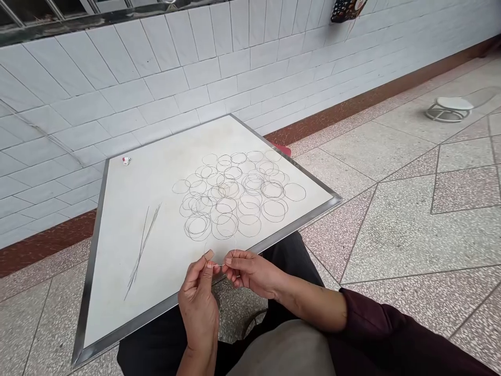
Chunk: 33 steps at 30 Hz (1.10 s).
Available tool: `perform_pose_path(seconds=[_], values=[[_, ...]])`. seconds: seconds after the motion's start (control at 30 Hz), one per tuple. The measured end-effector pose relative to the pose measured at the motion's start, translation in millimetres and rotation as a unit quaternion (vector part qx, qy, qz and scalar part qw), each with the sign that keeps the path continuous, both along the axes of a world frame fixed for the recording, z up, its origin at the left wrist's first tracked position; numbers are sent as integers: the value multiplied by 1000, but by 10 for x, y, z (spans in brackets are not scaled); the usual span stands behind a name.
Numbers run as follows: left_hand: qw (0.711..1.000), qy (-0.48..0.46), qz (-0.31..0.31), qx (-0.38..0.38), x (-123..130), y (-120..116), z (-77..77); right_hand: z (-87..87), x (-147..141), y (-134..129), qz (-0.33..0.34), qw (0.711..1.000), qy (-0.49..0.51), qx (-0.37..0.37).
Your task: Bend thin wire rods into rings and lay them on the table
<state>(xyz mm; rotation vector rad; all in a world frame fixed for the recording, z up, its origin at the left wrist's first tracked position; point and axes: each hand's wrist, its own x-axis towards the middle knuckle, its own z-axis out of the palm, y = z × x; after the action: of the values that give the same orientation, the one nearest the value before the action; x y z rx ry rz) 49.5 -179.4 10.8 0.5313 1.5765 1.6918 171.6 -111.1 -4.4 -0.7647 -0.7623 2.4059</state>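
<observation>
From here I have the fingers of my left hand (200,295) and right hand (250,271) pinched closed on a thin, curved silvery wire (220,265) at the near edge of the white, metal-rimmed tabletop (117,235), seemingly steadying it; grey wire rings (237,196) lie overlapping beyond.

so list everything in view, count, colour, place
thin round wire rings: dozens, grey, table's middle and right
thin straight wires: several, grey, table's left
thin curved wire: one, pale, between hands
metal-rimmed table: one, white, centre
small object: one, red and white, far left table corner
unclear red object: one, behind table
low round stool: one, white, right
patterned hanging item: one, dark, top right
barred window: one, dark, top left
tiled wall: one, white, behind table
skirting: one, brown, wall foot
speckled floor: one, greyish, below
clothing: several, black, grey, maroon, bottom
left hand: one, bare, bottom centre
right hand: one, bare, beside it
</observation>
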Motion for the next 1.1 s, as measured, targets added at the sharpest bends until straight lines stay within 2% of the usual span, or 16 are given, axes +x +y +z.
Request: perform_pose_path(seconds=[0.1,0.17,0.2,0.23,0.27,0.33,0.4,0.43,0.47,0.5,0.57,0.7,0.83,0.97,1.1], values=[[999,-31,11,5,-35,23,-3,-33,8,-1,23,999,-24,36],[999,-42,13,2,-66,29,6,-75,36,16,21,988,-76,135],[999,-45,10,-1,-82,28,10,-95,55,33,-4,971,-114,211],[999,-46,4,-4,-96,23,12,-111,75,55,-47,941,-154,298],[999,-45,-4,-7,-108,16,12,-121,95,80,-95,897,-187,388],[999,-32,-30,-15,-120,-2,7,-116,128,137,-157,788,-218,554],[998,-10,-57,-25,-114,-20,9,-84,144,189,-155,689,-217,674],[997,-1,-68,-29,-107,-27,18,-64,145,208,-143,655,-214,710],[997,6,-75,-31,-97,-33,35,-46,143,222,-132,636,-212,730],[996,9,-80,-32,-85,-37,59,-32,139,229,-125,630,-211,737],[996,3,-90,-26,-62,-43,126,-21,134,226,-121,643,-209,727],[992,-34,-121,5,-34,-48,244,-63,150,191,-114,702,-193,677],[988,-56,-141,15,-53,-38,236,-150,172,188,-123,767,-148,612],[987,-56,-149,23,-75,-26,179,-223,156,208,-157,779,-105,597],[986,-71,-147,31,-50,-28,179,-231,147,211,-156,781,-97,596]])
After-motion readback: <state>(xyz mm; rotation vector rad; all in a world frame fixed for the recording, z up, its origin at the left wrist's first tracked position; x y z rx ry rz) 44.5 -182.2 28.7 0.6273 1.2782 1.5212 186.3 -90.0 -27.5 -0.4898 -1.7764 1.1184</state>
